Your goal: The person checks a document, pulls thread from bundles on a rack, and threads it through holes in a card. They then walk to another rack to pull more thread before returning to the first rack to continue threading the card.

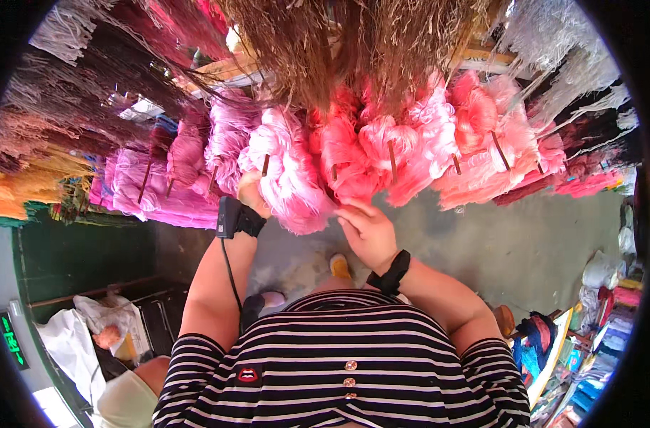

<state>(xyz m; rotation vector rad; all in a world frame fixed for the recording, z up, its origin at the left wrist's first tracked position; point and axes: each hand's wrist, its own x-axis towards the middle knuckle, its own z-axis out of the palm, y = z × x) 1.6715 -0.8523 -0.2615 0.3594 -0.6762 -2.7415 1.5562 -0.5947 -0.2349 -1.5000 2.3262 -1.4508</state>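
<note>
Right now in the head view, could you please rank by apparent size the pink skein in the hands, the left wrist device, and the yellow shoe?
1. pink skein, clearly largest.
2. left wrist device.
3. yellow shoe, though it lies farther from the camera, so these two are unsure.

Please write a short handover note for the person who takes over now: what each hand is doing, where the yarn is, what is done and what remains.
Left hand: shut on the pink yarn skein, gripping it from the left near its stick.
Right hand: open, fingers spread, touching the lower edge of the same skein.
The skein hangs in a row of pink and coral skeins on sticks, above a concrete floor.
Done: skein is in hand.
Left: it hangs on its stick, not taken down.
</note>
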